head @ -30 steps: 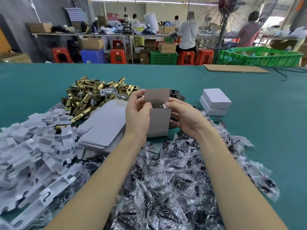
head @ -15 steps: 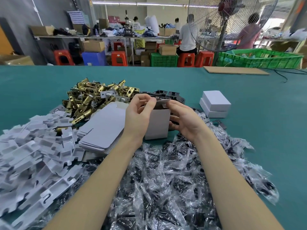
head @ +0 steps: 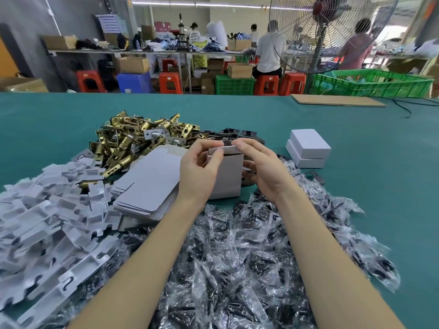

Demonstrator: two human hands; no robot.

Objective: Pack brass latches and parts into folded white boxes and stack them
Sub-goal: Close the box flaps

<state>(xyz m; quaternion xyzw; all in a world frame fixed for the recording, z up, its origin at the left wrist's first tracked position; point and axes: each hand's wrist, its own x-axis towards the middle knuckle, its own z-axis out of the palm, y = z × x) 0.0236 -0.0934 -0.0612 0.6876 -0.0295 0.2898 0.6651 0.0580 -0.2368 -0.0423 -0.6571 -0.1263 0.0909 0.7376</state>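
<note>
Only the one head view here, so here goes. Dead centre of the frame is the white box, standing upright on the green desk with its long axis vertical and the open end facing up. My left hand wraps the left side of it, thumb curled over the top edge and pinching the top flap. My right hand holds the right side, fingers curled over the top edge from the far side. So both sets of fingers are clamped on the box, not spread.

The relation that matters, I reckon: the flap sits right under both thumbs at the top, so the tuck goes straight down along that vertical axis. Both hands are equally near, but the left thumb is on the flap itself. Can't see inside, so I can't tell whether anything's packed yet.

Left of centre, touching my left wrist area, lies a stack of flat box blanks. Above that, upper left of the desk, is the pile of brass latches. Lower left is a heap of white card inserts. Bottom centre is a spread of small bagged parts. Right of centre, well apart from my hands, two finished boxes sit stacked.
</note>
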